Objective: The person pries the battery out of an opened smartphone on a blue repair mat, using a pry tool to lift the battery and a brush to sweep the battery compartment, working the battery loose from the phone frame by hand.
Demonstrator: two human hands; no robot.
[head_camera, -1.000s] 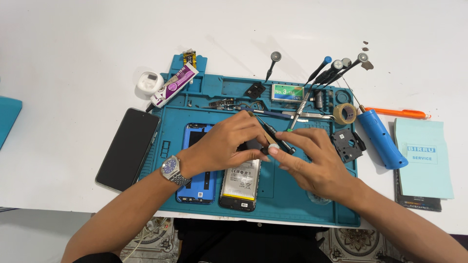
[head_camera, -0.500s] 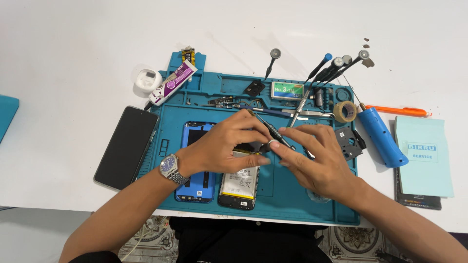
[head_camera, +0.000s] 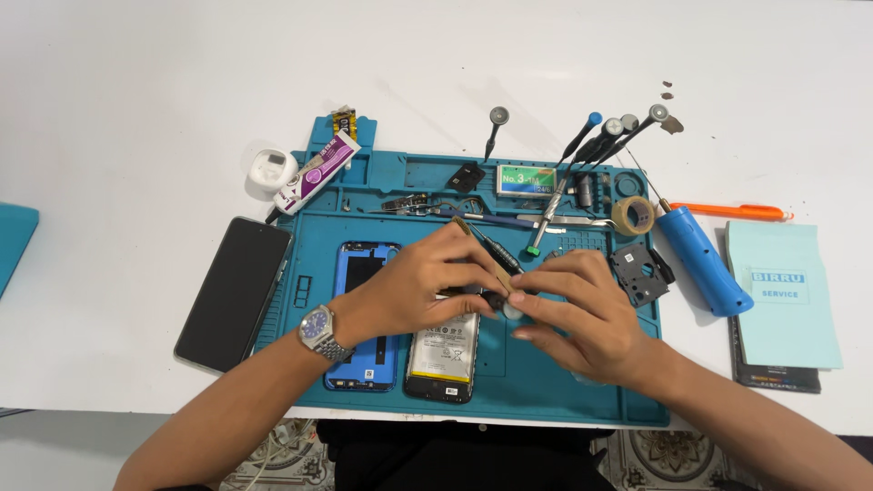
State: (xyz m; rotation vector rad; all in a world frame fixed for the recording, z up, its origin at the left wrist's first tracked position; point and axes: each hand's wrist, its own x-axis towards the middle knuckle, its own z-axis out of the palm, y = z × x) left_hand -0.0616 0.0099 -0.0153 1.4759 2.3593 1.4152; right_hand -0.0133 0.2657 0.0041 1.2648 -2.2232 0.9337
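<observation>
Since the earlier frame the right hand point(head_camera: 582, 318) has drawn its fingertips closer to the left hand point(head_camera: 427, 282), so the two now meet over the opened phone point(head_camera: 443, 350); the dark screwdriver point(head_camera: 496, 255) that lay between them now pokes out only above the left fingers.

Far out to the left of the left hand lies a black phone point(head_camera: 235, 293), screen up, on the white table point(head_camera: 136, 109). Just beyond the left wrist, with its metal wristwatch point(head_camera: 318, 332), a blue back cover point(head_camera: 364, 314) rests on the teal work mat point(head_camera: 555, 386). Up and left of that hand sit a white tape roll point(head_camera: 271, 169) and a purple-and-white tube point(head_camera: 318, 170).

The left hand curls around the screwdriver shaft, fingers closed on it. The opened phone, battery showing, lies directly under both hands. The right hand pinches a small dark part point(head_camera: 496, 300) against the left fingertips — what exactly it is, I cannot tell.

Just right of the right hand lies a grey metal plate point(head_camera: 637, 273); beyond it a roll of tan tape point(head_camera: 633, 215), a blue electric screwdriver point(head_camera: 702, 262), an orange pen point(head_camera: 727, 211) and a pale green booklet point(head_camera: 782, 295).
</observation>
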